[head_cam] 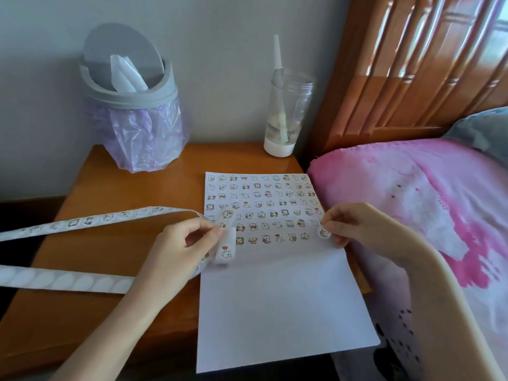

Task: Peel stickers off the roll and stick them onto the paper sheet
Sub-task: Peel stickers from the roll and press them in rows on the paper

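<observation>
Left hand [178, 243] pinches sticker strip [225, 248] steady at paper sheet's [275, 298] left edge; right hand [349, 224] pinches peeled sticker [325, 232], likely finishing the bottom row.

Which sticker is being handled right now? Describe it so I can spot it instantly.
Find the white paper sheet on the wooden bedside table and follow its right edge up to the lowest sticker row. There the right hand pinches one round sticker. Unlike its flat neighbours in rows, it sits between fingertips with its white outline showing.
</observation>
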Demonstrator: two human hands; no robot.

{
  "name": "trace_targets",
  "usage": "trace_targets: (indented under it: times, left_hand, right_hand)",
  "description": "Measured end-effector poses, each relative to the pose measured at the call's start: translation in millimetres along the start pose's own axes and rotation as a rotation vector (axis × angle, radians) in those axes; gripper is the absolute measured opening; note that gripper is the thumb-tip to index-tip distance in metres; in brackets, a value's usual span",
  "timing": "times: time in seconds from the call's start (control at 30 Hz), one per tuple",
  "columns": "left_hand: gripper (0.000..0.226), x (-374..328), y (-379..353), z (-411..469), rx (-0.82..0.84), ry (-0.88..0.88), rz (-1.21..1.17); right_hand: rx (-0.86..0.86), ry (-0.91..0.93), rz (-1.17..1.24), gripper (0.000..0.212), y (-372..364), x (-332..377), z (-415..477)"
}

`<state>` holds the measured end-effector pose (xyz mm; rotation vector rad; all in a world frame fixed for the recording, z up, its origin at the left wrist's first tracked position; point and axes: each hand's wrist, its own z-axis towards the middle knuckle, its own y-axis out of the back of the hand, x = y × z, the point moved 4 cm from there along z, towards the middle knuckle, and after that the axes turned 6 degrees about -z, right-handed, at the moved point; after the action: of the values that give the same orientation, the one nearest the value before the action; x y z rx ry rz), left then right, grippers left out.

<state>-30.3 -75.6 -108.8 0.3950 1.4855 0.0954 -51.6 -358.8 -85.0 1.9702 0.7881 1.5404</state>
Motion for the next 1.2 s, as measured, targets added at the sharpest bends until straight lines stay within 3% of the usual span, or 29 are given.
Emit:
trace_targets:
  times: [1.2]
  left_hand:
    - [0.015,2,-2,2,-0.024,-0.046,0.042]
  right_hand:
    - [-0.114,0.004,-0.241,0.018,-11,4,7]
